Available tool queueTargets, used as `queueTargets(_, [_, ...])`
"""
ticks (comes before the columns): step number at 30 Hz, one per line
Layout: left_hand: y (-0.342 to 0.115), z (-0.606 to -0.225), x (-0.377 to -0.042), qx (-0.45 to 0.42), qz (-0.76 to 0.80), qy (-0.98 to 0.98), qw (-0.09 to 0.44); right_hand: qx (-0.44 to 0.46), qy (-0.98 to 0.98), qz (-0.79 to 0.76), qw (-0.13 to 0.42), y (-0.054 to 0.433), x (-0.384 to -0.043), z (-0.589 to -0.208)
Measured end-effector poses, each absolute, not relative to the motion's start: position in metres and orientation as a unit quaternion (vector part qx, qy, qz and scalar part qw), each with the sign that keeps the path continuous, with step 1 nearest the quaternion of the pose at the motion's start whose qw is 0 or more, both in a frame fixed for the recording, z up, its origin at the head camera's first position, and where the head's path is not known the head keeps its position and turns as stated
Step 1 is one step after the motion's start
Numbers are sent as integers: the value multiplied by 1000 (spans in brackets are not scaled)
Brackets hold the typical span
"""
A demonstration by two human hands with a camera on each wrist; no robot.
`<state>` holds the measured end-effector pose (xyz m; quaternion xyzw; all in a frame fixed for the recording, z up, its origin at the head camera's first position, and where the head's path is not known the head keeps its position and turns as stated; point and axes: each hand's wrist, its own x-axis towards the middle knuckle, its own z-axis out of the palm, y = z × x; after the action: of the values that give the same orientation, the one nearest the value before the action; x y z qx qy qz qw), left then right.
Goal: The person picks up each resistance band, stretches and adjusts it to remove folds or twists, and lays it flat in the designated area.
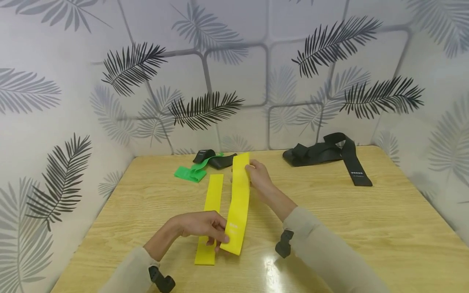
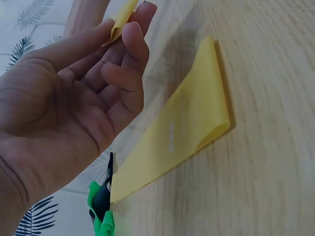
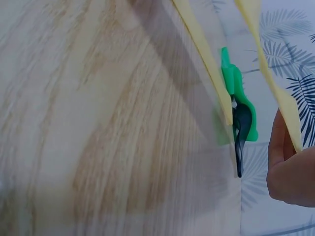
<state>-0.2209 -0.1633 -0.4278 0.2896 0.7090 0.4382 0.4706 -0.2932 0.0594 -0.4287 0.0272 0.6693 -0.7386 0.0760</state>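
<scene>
Both hands hold a yellow resistance band (image 1: 239,195) stretched lengthwise above the table, its far end raised. My left hand (image 1: 205,226) pinches the near end, beside small white print; in the left wrist view the left hand (image 2: 74,93) has that end between thumb and fingers. At the far end my right hand (image 1: 259,175) pinches the band's right edge. The right wrist view shows the right hand (image 3: 295,172) at the frame's edge, gripping the band (image 3: 268,69). A second yellow band (image 1: 213,195) lies flat on the table, left of the held one, partly hidden by my left hand.
A green band (image 1: 191,174) lies at the back left, against a black band (image 1: 221,161). More black band material (image 1: 311,154) is heaped at the back right, one end (image 1: 355,167) reaching forward. Patterned walls edge the wooden table (image 1: 311,203).
</scene>
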Motion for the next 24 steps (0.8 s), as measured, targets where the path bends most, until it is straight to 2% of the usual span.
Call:
queueTargets(13, [-164, -433, -218, 279, 424, 684, 525, 42, 717, -690, 90, 55, -305, -446])
queueTargets(19, [-168, -437, -217, 271, 413, 691, 528, 39, 773, -626, 97, 47, -307, -455])
queueTargets(24, [-169, -440, -217, 268, 405, 700, 523, 13, 807, -586, 78, 44, -308, -457])
